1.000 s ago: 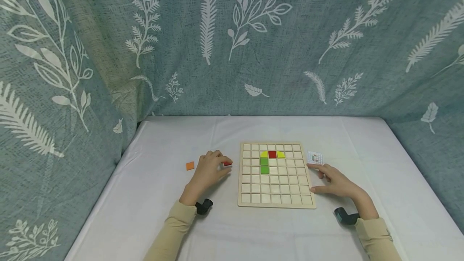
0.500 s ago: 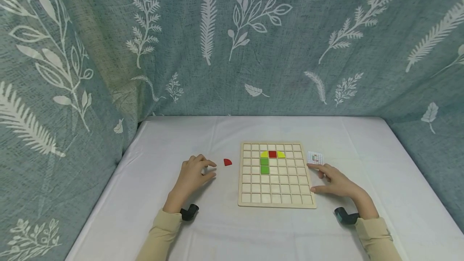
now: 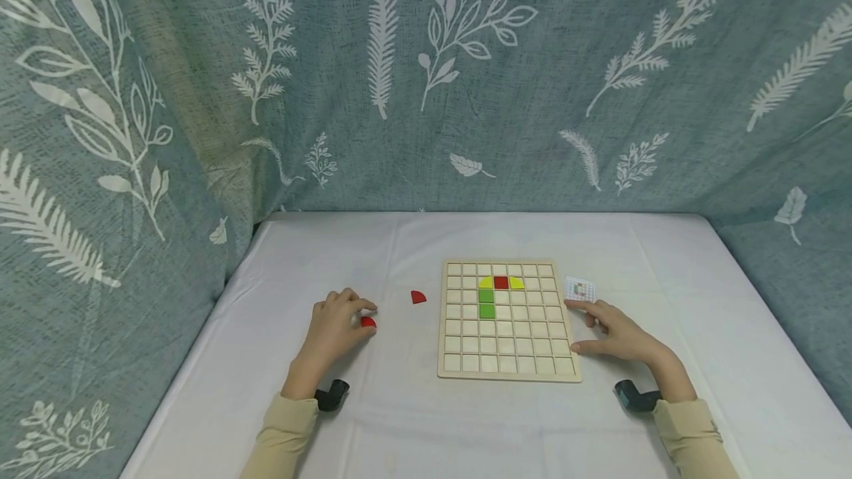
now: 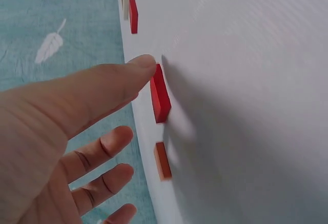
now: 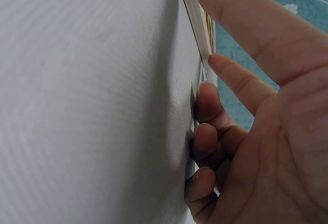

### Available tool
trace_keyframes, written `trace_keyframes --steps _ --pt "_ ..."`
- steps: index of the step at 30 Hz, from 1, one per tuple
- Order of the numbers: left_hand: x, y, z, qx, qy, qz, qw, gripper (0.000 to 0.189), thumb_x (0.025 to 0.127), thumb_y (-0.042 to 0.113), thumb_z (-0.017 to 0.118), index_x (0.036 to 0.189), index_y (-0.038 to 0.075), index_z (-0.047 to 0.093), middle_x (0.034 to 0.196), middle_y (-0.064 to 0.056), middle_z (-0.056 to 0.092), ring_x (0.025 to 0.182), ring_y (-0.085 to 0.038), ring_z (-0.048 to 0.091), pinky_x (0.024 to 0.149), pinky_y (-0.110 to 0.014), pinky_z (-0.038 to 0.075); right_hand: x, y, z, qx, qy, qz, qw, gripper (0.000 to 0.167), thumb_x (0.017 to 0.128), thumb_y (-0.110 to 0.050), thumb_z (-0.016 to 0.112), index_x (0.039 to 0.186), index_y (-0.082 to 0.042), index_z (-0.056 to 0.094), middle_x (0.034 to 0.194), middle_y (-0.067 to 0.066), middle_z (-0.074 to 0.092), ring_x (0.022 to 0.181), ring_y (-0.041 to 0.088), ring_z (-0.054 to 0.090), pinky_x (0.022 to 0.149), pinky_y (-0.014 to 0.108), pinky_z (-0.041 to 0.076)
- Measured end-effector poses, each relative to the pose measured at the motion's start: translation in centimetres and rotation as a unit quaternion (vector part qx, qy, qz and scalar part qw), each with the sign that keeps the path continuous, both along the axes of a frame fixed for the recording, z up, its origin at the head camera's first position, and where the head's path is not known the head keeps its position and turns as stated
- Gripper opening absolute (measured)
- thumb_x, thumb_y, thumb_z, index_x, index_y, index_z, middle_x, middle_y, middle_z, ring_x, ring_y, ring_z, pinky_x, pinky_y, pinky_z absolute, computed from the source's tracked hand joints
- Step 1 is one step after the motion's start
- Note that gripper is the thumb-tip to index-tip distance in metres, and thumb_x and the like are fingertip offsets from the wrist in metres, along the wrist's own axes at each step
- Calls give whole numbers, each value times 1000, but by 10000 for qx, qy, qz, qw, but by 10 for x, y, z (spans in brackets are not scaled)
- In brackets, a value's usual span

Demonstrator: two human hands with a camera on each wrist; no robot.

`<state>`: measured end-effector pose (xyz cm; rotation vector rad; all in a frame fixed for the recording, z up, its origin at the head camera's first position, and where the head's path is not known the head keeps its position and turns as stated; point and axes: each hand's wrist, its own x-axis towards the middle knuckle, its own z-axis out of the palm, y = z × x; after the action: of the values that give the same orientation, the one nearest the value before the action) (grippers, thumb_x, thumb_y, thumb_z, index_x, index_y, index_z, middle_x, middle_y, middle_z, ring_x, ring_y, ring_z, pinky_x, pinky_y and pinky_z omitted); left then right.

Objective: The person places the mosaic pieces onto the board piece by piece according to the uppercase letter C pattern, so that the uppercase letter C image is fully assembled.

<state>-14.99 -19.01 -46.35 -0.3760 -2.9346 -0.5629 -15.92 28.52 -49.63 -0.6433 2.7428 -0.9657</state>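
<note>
My left hand [image 3: 333, 327] hovers left of the board, thumb and forefinger apart. Between them a red rounded piece [image 3: 368, 322] shows; in the left wrist view this red piece [image 4: 160, 95] lies on the cloth by the thumb tip, without a clear grip. Beyond it lies an orange piece [image 4: 163, 161], hidden from the head view by the hand. Another red piece, a quarter circle [image 3: 418, 297], lies near the board's left side. With thumb and forefinger extended, my right hand [image 3: 619, 335] touches the right edge of the wooden grid board [image 3: 506, 346].
On the board, two green squares [image 3: 487, 302], a red square [image 3: 501, 282] and two yellow pieces [image 3: 516, 284] sit in the upper cells. A small printed pattern card [image 3: 580, 288] lies right of the board. A leaf-patterned curtain [image 3: 426, 94] stands behind the white-covered table [image 3: 506, 435].
My left hand has left the quarter circle by the board and moved left and slightly toward me, to the other red piece. The orange piece has gone behind it. The right hand stays put.
</note>
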Motion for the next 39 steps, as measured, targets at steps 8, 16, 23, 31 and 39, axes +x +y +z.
trace_keyframes --steps 8,16,23,31,39 --pt "7 -9 -2 135 148 64 9998 29 67 18 81 94 12 71 99 -7 59 90 -28 50 82 -54 36 -1 -2 3 54 -91 -143 9998 77 71 -39 77 135 -8 47 81 -1 38 73 11 33 64 23 32" --pt "5 -13 -3 162 -119 158 9997 24 70 17 80 92 11 72 95 -7 57 90 -28 49 84 -55 35 1 -2 3 29 -131 -154 9998 77 71 -38 77 135 -7 47 81 0 38 73 12 33 63 23 31" --pt "4 -11 -3 47 -222 176 9996 22 73 23 78 92 12 72 97 -6 58 91 -27 48 85 -55 35 2 -2 2 11 -66 -89 9999 76 71 -37 77 134 -6 47 81 0 39 72 12 33 62 22 31" --pt "3 -7 -6 121 -61 144 9998 24 71 30 79 86 12 72 97 -5 59 90 -26 49 86 -55 36 1 -2 2 25 -49 -87 9999 76 71 -38 77 134 -7 48 81 0 39 72 11 33 62 22 31" --pt "0 2 -6 289 -16 74 9996 23 71 29 79 86 13 72 91 -4 59 88 -24 49 85 -53 36 1 -2 1 1 -11 -71 10000 75 71 -37 77 134 -6 48 81 0 38 72 11 32 62 22 31"
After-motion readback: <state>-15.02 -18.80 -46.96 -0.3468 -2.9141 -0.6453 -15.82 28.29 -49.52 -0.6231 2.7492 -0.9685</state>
